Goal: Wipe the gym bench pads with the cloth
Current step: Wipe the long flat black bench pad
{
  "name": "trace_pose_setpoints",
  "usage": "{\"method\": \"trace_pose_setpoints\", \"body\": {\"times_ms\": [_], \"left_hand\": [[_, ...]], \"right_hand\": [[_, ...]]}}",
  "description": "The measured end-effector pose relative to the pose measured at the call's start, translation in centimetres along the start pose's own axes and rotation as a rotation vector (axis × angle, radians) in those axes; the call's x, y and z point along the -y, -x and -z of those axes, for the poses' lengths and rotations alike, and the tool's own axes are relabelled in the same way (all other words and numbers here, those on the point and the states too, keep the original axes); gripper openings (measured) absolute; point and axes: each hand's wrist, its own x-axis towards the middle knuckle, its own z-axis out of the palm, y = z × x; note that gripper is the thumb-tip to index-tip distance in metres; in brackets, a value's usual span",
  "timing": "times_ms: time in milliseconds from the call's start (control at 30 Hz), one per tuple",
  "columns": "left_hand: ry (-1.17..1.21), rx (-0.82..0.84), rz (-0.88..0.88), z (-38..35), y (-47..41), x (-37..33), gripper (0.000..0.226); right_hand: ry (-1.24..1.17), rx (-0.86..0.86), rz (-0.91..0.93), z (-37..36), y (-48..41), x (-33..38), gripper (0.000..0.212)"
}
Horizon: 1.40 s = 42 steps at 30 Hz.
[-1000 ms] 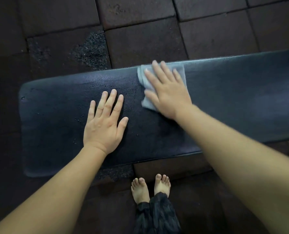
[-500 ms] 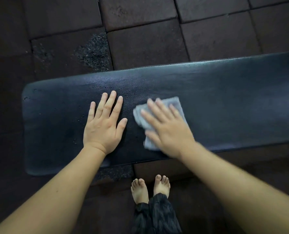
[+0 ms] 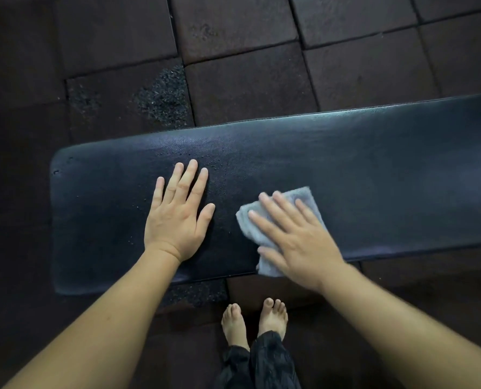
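Observation:
A long black gym bench pad (image 3: pixel 388 175) runs across the view from left to right, speckled with small droplets near its middle. My left hand (image 3: pixel 177 214) lies flat on the pad, fingers straight and spread. My right hand (image 3: pixel 295 240) presses a folded light grey cloth (image 3: pixel 303 196) down on the pad's near edge, fingers straight over it. The hand hides most of the cloth; its far corner, left side and a bit hanging past the near edge show.
Dark square rubber floor tiles (image 3: pixel 247 85) surround the bench, with a worn rough patch (image 3: pixel 163 99) beyond the pad. My bare feet (image 3: pixel 254 321) stand just under the pad's near edge.
My right hand has dragged the cloth from the pad's far edge toward me to its near edge. My left hand has stayed planted.

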Motion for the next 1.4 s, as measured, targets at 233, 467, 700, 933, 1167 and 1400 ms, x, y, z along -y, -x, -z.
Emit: {"method": "trace_pose_setpoints", "body": {"times_ms": [233,467,700,933,1167,1400], "left_hand": [[-0.001,0.004,0.002,-0.1,-0.1,-0.1,0.067],[0.053,0.042,-0.012,0.8,-0.1,0.4,0.072],[0.163,0.043,0.029,2.5,0.3,4.8,0.072],[0.091,0.019,0.079,3.3,3.5,14.8,0.072],[0.071,0.002,0.092,2.4,5.1,17.6,0.073],[0.06,-0.042,0.077,2.0,5.2,17.6,0.072]], "right_hand": [[-0.027,-0.044,-0.43,3.8,-10.7,-7.8,0.07],[-0.011,0.029,-0.302,4.5,-18.1,2.1,0.07],[-0.035,0.019,-0.342,5.6,-15.0,-4.7,0.081],[-0.027,0.009,-0.521,5.0,-19.7,2.9,0.077],[-0.013,0.043,-0.227,3.2,-27.4,17.3,0.069],[0.006,-0.006,-0.36,4.3,-21.4,4.7,0.079]]}}
